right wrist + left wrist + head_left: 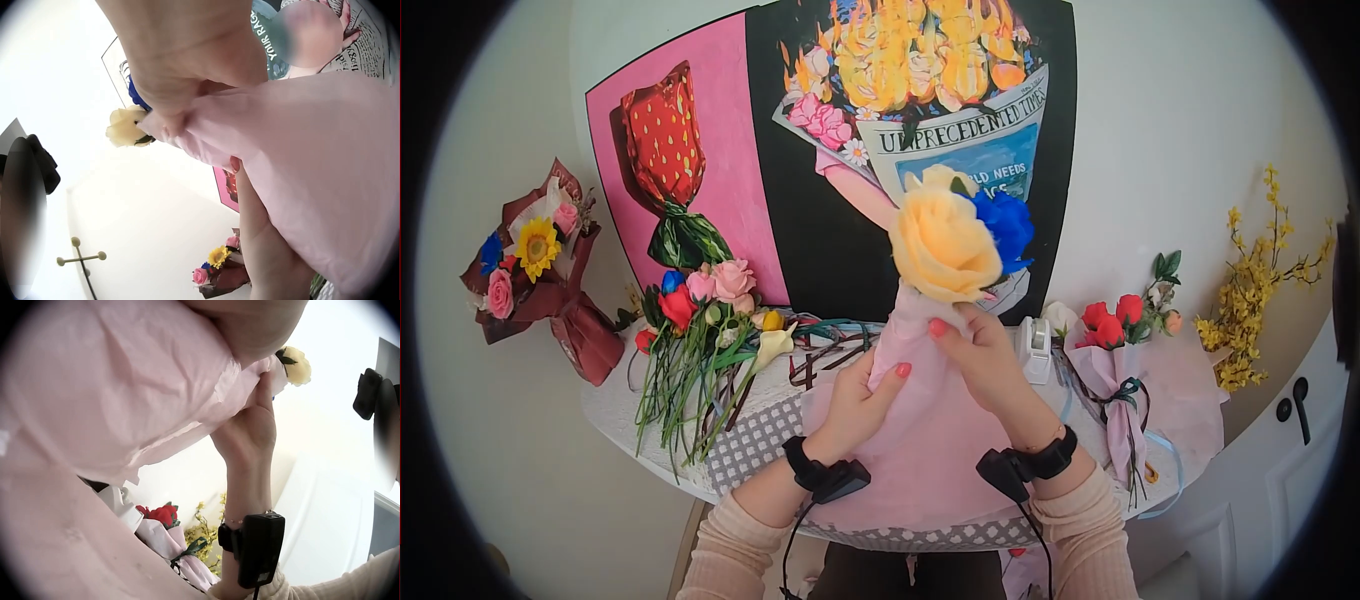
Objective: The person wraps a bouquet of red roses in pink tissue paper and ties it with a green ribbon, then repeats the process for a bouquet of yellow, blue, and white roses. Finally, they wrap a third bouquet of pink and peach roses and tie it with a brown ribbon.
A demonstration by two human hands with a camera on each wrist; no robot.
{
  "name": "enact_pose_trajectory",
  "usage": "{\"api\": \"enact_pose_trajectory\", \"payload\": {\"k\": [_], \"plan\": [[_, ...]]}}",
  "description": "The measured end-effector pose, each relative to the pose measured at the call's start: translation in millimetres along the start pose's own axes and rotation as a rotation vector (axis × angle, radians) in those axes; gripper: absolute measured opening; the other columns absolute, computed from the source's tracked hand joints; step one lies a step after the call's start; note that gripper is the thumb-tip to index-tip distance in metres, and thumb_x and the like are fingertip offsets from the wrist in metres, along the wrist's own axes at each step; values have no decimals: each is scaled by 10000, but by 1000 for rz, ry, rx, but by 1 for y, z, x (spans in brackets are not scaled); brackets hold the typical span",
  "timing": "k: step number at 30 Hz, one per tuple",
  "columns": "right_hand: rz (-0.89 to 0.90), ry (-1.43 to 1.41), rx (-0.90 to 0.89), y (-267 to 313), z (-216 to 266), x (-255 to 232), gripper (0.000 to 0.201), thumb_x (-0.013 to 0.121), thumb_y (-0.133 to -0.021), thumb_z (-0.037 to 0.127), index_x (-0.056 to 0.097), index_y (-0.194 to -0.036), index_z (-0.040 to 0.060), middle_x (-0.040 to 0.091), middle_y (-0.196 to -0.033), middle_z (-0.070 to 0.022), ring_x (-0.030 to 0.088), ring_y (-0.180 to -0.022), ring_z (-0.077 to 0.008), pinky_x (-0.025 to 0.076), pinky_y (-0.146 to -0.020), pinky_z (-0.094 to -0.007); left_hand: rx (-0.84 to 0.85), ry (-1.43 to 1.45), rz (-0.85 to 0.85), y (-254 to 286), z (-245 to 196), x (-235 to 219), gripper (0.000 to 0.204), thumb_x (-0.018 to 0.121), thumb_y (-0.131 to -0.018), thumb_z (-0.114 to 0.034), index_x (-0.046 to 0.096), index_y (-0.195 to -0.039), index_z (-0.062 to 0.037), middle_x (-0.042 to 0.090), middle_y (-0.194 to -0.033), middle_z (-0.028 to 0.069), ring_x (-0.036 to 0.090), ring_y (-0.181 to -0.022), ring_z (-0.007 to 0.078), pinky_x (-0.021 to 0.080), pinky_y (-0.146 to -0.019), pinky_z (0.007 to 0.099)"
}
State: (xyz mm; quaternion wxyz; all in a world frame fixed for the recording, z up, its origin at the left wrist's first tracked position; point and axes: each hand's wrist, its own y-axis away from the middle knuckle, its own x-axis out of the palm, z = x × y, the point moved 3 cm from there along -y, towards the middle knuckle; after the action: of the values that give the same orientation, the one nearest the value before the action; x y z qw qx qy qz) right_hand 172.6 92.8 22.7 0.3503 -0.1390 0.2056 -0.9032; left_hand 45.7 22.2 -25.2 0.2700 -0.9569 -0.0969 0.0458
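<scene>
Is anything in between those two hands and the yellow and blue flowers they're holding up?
Yes, pink paper. The left hand and right hand both hold it, below the yellow flower and blue flower. Whatever the paper encloses is hidden.

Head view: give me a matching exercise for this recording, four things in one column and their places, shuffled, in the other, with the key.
Things
1. Large yellow rose
2. Yellow-blossom branches
3. Sunflower
4. Pink paper just below the rose

Places
A. Far left, in a bouquet with dark red wrapping
B. Held by the left hand and right hand
C. Far right
D. In front of a blue flower

Pairs: 1-D, 2-C, 3-A, 4-B
</scene>
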Motion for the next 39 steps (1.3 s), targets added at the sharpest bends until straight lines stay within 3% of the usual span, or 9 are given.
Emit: {"api": "enact_pose_trajectory", "payload": {"k": [6, 8, 17, 21, 22, 27, 35, 37, 39], "plan": [[-74, -129, 19, 0, 4, 2, 257, 564, -863, 195, 571, -1014, -14, 590, -934, -27, 521, -812, -52, 415, -713, -206, -161, 276, 142, 8, 8, 7, 319, 490, -909, -225, 500, -1139, -4, 594, -989, 36, 543, -850, 51, 446, -724, 208], [-78, -217, 84, 0, 1, 2, 256, 570, -860, 200, 574, -1006, -11, 592, -932, -30, 530, -804, -57, 420, -709, -208, -396, 438, 178, 12, 9, 8, 357, 452, -923, -288, 476, -1156, -18, 584, -1008, 37, 565, -856, 67, 464, -731, 221], [-173, -369, 172, -6, -16, -3, 425, 642, -801, 245, 496, -1063, -56, 578, -975, -89, 568, -812, -122, 447, -747, -257, -637, 687, 208, 15, 12, 15, 413, 400, -930, -354, 454, -1170, -22, 574, -1050, 72, 584, -903, 121, 477, -777, 264], [22, -391, 347, -4, -21, -10, 509, 666, -778, 255, 470, -1110, -78, 571, -984, -98, 570, -852, -140, 448, -779, -281, -650, 727, 189, 14, 14, 16, 420, 406, -927, -361, 451, -1173, -24, 569, -1064, 75, 582, -914, 128, 478, -782, 273], [149, -343, 386, -4, -21, -9, 518, 672, -772, 256, 474, -1111, -82, 574, -974, -91, 570, -868, -140, 447, -789, -286, -643, 711, 218, 13, 17, 14, 416, 412, -925, -360, 455, -1170, -27, 572, -1058, 70, 583, -914, 128, 479, -779, 273], [17, -206, 343, -3, -9, -16, 428, 676, -769, 243, 541, -1028, -70, 573, -924, -47, 533, -805, -96, 424, -698, -246, -639, 718, 252, 11, 21, 15, 377, 471, -907, -324, 477, -1151, -36, 587, -1026, 54, 584, -896, 113, 481, -768, 271], [-172, 158, 252, 0, 5, -19, 313, 646, -796, 256, 587, -951, -9, 568, -849, 4, 457, -732, -55, 371, -623, -230, -9, -146, 66, -3, 10, 11, 318, 605, -829, -202, 525, -1039, 23, 621, -905, 61, 583, -800, 100, 458, -688, 236], [-182, 169, -70, -2, 8, -13, 330, 644, -796, 261, 572, -988, 2, 571, -891, 0, 451, -767, -59, 381, -658, -230, 3, -284, 22, -2, 6, 10, 310, 605, -829, -197, 529, -1029, 27, 624, -882, 77, 583, -791, 104, 456, -678, 239], [-245, 272, 122, 2, 10, -19, 258, 674, -770, 251, 571, -829, 22, 509, -758, 34, 408, -668, -40, 331, -565, -218, 14, -425, -26, 0, 1, 7, 301, 605, -828, -192, 534, -1018, 30, 627, -859, 92, 583, -783, 108, 453, -668, 241]]}}
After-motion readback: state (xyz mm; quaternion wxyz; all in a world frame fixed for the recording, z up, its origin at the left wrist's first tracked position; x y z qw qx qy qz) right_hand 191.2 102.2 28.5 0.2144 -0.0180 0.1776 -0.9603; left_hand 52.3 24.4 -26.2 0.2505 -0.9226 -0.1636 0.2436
